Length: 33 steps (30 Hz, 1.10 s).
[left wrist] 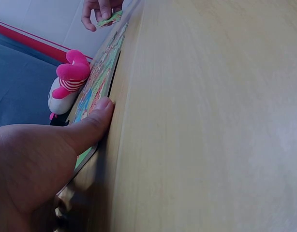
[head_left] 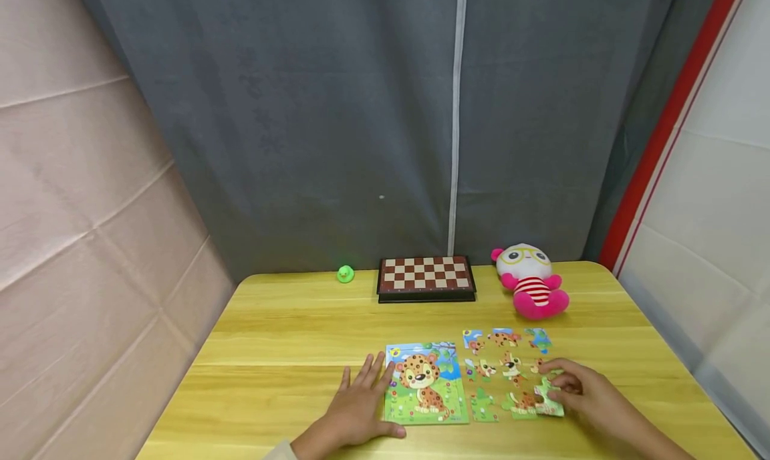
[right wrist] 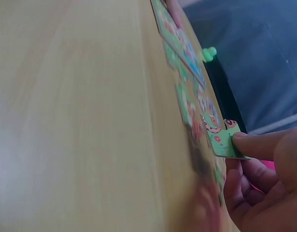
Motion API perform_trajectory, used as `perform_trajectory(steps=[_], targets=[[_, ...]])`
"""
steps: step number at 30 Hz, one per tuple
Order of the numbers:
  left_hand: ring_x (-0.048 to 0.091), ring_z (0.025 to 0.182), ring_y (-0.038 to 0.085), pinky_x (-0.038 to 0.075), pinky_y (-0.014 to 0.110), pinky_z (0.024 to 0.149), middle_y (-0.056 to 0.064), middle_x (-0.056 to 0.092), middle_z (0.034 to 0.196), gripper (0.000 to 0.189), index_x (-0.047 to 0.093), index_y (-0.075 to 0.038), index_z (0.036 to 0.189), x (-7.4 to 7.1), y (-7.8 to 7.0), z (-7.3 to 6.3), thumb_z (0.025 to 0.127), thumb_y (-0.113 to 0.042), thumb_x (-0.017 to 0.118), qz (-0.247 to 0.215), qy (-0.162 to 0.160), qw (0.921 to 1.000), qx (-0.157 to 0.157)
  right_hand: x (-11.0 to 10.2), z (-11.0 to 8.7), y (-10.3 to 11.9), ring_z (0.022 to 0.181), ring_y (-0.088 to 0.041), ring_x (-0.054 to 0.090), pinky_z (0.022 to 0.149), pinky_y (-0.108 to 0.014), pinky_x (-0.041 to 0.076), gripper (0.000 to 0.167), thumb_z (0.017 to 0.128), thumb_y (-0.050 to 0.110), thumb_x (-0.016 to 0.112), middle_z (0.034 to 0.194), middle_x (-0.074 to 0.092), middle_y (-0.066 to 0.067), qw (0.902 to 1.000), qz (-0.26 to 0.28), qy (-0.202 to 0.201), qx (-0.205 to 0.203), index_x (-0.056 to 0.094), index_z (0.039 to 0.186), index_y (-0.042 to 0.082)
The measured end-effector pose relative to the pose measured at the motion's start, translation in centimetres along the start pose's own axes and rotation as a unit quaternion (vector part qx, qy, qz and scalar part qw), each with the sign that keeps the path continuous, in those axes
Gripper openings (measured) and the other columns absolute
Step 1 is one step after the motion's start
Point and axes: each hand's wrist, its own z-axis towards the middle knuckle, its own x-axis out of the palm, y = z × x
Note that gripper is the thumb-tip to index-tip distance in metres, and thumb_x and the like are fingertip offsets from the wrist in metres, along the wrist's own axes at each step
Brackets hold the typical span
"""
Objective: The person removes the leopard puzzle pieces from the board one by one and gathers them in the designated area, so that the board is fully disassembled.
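My right hand (head_left: 586,396) pinches a green jigsaw puzzle piece (right wrist: 219,144) between thumb and fingers. It holds the piece raised at the lower right corner of the loose jigsaw pieces (head_left: 484,406). Those pieces lie in rough rows, with small gaps, and show parts of a spotted leopard cub. To their left lies a flat leopard picture board (head_left: 430,380) with a sunny green scene. Beside that board, my left hand (head_left: 356,406) is spread on the table, fingers straight. Its fingertips reach the board's left edge, and the thumb (left wrist: 93,123) lies along the near edge.
A brown and white checkered game board (head_left: 427,276) sits at the back of the wooden table (head_left: 271,353). Left of it is a small green duck (head_left: 345,274); right of it sits a pink and white plush toy (head_left: 532,283). A grey curtain (head_left: 301,146) hangs behind.
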Motion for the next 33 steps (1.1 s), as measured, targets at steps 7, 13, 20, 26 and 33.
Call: perform_trajectory(steps=[7,13,20,26,33], targets=[[0.007,0.159,0.034,0.013,0.071,0.12,0.009,0.003,0.174,0.124,0.015,-0.022,0.167,-0.1,-0.1,-0.1,0.072,-0.09,0.056,0.004,-0.001,1.0,-0.001,-1.3,-0.6,-1.7,0.08,-0.002,0.064,0.065,-0.024,0.053,0.038,0.095,0.013,0.073,0.096,0.074,-0.008,0.9996,-0.022,-0.009,0.017,0.06,0.125,-0.008],[0.007,0.159,0.034,0.013,0.071,0.12,0.009,0.004,0.174,0.124,0.015,-0.021,0.167,-0.3,-0.2,-0.2,0.072,-0.089,0.056,0.009,0.0,1.0,0.0,-0.9,-0.8,-2.6,0.086,0.003,0.061,0.072,-0.023,0.055,0.036,0.095,0.015,0.074,0.103,0.071,-0.006,0.9974,-0.06,-0.033,0.02,0.065,0.123,-0.005],[0.007,0.159,0.034,0.013,0.071,0.12,0.009,0.003,0.174,0.123,0.016,-0.021,0.167,-0.3,-0.2,-0.1,0.072,-0.089,0.056,0.004,-0.001,1.0,0.002,-0.4,-0.7,-3.2,0.08,0.002,0.052,0.07,-0.021,0.05,0.028,0.095,0.013,0.074,0.097,0.068,0.003,0.9921,-0.113,-0.056,-0.005,0.068,0.119,-0.001],[0.007,0.159,0.034,0.013,0.07,0.12,0.009,0.003,0.173,0.124,0.015,-0.022,0.167,-0.2,-0.2,-0.1,0.072,-0.09,0.055,0.007,-0.002,1.0,0.001,-0.1,-0.9,-3.5,0.081,0.003,0.05,0.07,-0.02,0.049,0.027,0.094,0.012,0.074,0.098,0.067,0.004,0.9906,-0.12,-0.064,-0.011,0.069,0.118,0.0],[0.007,0.159,0.034,0.013,0.07,0.12,0.009,0.003,0.174,0.124,0.016,-0.021,0.167,-0.4,-0.4,-0.2,0.071,-0.089,0.057,0.007,0.0,1.0,-0.004,0.2,-1.1,-3.8,0.081,0.004,0.048,0.068,-0.02,0.048,0.024,0.093,0.014,0.075,0.102,0.068,0.004,0.9866,-0.135,-0.08,-0.043,0.071,0.114,0.002]])
